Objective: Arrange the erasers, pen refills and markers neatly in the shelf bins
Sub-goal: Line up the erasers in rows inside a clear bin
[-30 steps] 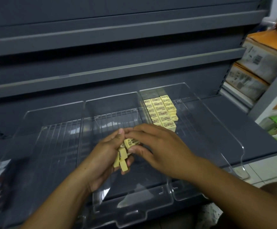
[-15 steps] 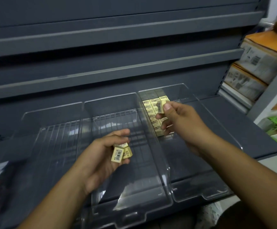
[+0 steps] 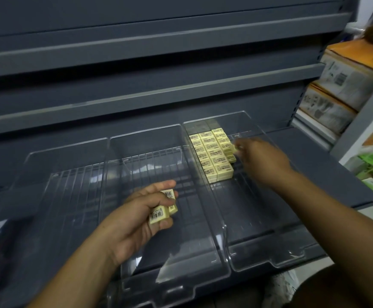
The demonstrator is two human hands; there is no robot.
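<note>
Left hand (image 3: pixel 141 210), lower centre of frame, grips a few loose erasers (image 3: pixel 158 215) above the middle clear bin (image 3: pixel 145 129). Right hand (image 3: pixel 263 158), blurred, fingertips at the right edge of the eraser stack (image 3: pixel 212 156) in the right bin (image 3: pixel 270 252), centre-right. Its grip can't be told.

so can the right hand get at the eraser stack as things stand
Probably yes: the right hand is inside the open-topped right bin, fingertips at the right edge of the stack, nothing between them.
</note>
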